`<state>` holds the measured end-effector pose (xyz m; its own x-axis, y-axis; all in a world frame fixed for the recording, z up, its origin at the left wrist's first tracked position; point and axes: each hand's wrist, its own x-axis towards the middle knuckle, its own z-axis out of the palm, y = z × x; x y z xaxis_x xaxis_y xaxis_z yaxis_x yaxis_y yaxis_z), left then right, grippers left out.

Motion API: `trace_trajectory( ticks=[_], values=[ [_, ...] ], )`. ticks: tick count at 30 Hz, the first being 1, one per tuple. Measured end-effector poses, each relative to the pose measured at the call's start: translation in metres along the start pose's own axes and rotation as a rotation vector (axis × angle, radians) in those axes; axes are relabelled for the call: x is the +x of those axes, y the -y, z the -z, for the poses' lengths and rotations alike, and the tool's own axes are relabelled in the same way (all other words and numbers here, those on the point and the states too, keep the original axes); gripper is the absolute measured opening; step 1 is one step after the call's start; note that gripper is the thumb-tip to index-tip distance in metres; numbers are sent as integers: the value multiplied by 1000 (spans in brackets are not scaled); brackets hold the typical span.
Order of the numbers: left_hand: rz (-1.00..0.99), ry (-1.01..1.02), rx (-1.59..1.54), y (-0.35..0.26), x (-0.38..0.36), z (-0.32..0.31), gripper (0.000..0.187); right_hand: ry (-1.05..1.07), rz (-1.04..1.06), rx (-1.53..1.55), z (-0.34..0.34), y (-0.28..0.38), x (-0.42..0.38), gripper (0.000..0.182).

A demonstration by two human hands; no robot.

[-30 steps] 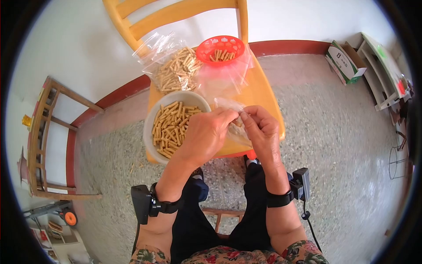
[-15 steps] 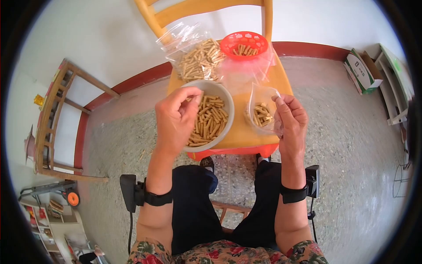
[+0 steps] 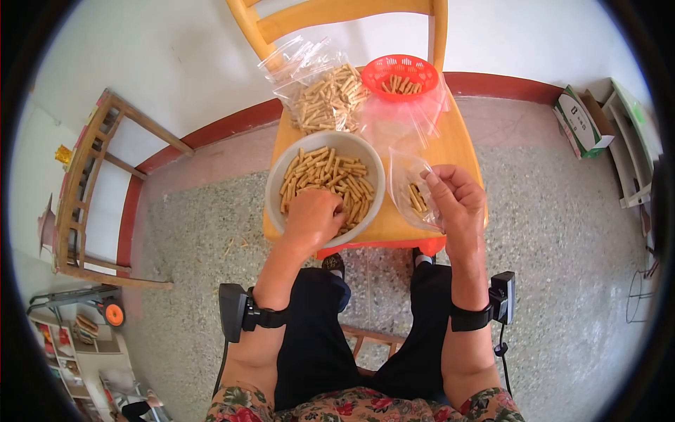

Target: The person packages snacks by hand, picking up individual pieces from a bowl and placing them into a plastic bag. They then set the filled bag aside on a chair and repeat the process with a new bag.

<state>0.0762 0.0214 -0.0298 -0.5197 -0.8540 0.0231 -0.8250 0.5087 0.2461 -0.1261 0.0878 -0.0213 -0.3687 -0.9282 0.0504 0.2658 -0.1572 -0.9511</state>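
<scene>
My left hand (image 3: 314,220) is down in a grey bowl (image 3: 378,171) of short, light-brown sticks (image 3: 329,167). Its fingers curl in among the sticks, and the fingertips are hidden, so whatever they grip does not show. My right hand (image 3: 458,204) pinches the rim of a clear plastic bag (image 3: 401,172) between thumb and fingers. A few of the same sticks (image 3: 418,197) lie inside that bag, partly covered by the hand. Behind the bowl stands a bigger clear bag (image 3: 330,98) full of sticks.
A red plastic basket (image 3: 376,65) with several sticks sits near the chair back, beside thin, empty-looking bags (image 3: 397,125). Everything rests on a wooden chair seat (image 3: 460,155). A wooden frame (image 3: 88,183) leans at the left wall; a carton (image 3: 582,123) stands at the right.
My left hand has dropped from above the bowl's left side down into the sticks. My right hand keeps hold of the bag, whose opening has tilted. The view has shifted slightly.
</scene>
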Motion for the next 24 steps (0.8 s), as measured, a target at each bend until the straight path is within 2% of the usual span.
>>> trace_trajectory(
  ticks=[4,6,7,9,10,12,14,20,22,24],
  values=[
    [-20,-33,55,2,1,-4,12,16,1,2,0,-7,1,8],
    [23,-171,-387,6,1,-3,11,15,-4,-15,0,-10,2,7],
    [21,-172,-388,7,0,0,11,17,16,-19,0,-12,3,7],
    [225,-72,-1234,7,-2,13,11,20,39,-22,-1,-12,2,8],
    [222,-75,-1233,6,-3,17,11,17,40,-38,-2,-11,1,7],
    [163,-101,-1594,5,-5,20,13,14,46,-51,-4,-10,1,7],
    [134,-96,-1632,3,-5,21,13,12,46,21,-5,-14,2,7],
    [19,-83,-1655,-26,-9,33,12,60,35,-16,-1,-16,1,6],
    [-116,-169,-1526,-40,-9,36,12,49,36,-9,-3,-14,1,6],
    [-153,-176,-1433,-57,-9,41,12,40,32,0,-2,-13,0,6]
  ],
)
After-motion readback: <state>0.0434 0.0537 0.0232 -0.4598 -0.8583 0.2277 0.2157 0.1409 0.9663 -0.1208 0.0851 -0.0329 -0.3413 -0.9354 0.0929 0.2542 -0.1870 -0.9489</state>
